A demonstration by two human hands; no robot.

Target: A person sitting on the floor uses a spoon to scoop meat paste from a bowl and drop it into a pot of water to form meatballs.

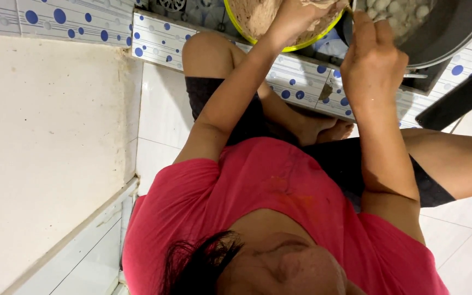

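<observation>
White floor tiles, dotted step. Left hand (301, 19) sinks curled fingers into paste in the yellow bowl (258, 38) (grip unclear); right hand (372, 65) pinches a spoon handle over the pot (454, 27). Paste could drip between them.

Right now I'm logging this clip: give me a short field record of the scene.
left hand: in the mix in the yellow bowl
right hand: closed on a thin tool, at the rim of the dark pot
pot contents: pale round balls
floor: black phone beside the knee
posture: seated on white tiles
</observation>
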